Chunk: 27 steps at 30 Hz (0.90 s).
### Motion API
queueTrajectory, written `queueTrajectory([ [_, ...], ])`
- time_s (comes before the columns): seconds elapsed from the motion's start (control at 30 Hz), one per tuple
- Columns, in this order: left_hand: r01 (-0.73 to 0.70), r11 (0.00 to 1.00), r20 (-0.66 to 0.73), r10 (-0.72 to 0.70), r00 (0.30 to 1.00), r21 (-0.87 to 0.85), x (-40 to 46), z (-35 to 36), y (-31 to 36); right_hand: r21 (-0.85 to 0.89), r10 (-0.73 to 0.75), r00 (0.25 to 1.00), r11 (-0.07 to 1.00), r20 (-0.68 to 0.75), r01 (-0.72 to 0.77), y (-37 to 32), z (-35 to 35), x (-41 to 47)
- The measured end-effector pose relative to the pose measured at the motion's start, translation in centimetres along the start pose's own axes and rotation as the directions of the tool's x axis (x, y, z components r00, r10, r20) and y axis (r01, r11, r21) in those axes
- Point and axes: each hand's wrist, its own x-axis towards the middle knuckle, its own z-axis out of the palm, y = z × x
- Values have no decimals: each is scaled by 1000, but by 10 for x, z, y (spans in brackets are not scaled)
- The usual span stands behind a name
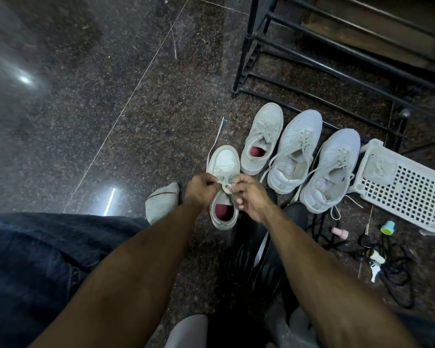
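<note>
A pale grey sneaker with a red insole (224, 162) stands on the dark stone floor in front of me, toe pointing away. My left hand (201, 190) and my right hand (249, 194) meet over its tongue, and each pinches a part of its grey lace (227, 186). One long end of the lace (215, 141) trails away over the floor past the toe. Its matching sneaker (263, 136) stands just to the right, laced.
Two white chunky sneakers (295, 151) (330, 169) stand further right, beside a white perforated plastic basket (402, 187) lying on its side. A black metal rack (337, 59) stands behind. Black shoes (259, 257), black cords (397, 267), small bottles (339, 232) and a grey sock (162, 202) lie near me.
</note>
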Motion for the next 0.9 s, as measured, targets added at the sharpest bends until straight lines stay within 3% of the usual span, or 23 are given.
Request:
queueTrajectory([
  [0.13,125,889,-33,-156,987,-440,-2,-8,21,-94,-76,996,992,41,80,-17,6,-7],
  [0.27,35,785,-195,-196,961,-618,3,-21,51,-75,-193,966,980,-173,183,-35,-6,-9],
  [0.37,-63,744,-380,-265,886,-666,15,-34,65,-21,-222,932,974,-288,225,-43,-24,-12],
  [0.53,-43,753,-490,-382,784,-657,35,-59,57,-334,-352,826,918,-440,214,-42,-46,-11],
  [0.67,-43,759,-545,-426,722,-650,43,-66,43,-410,-451,702,879,-551,243,-40,-50,-7],
  [0.73,-58,801,-584,-382,716,-596,35,-66,46,-466,-455,731,859,-508,211,-39,-47,-8],
  [0.8,-29,875,-572,-291,767,-484,29,-61,46,-605,-461,788,783,-407,146,-38,-42,-12],
  [0.9,104,990,-410,-136,902,-100,19,-49,41,-889,-527,815,456,-241,32,-32,-30,-25],
])
